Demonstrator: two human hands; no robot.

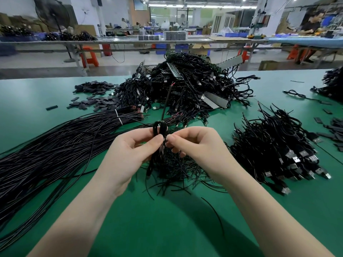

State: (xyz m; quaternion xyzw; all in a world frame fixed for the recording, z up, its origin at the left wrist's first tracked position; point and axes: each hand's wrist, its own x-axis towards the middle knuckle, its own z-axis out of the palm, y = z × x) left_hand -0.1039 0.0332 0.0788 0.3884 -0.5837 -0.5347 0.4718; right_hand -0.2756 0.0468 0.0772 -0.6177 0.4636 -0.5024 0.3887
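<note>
Hands?
— My left hand pinches the folded black plastic-sheathed cable above the green table mat so its loops cannot spring apart; my right hand pinches its middle, probably to bind it.

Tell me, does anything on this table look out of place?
One stray wire lies alone on the table, apart from the piles. The cable between the left hand and right hand has one end sticking up.

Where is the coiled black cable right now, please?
The coiled cable is centre frame in the head view, pinched between the left hand and right hand above the green table, left of the USB cable pile.
</note>
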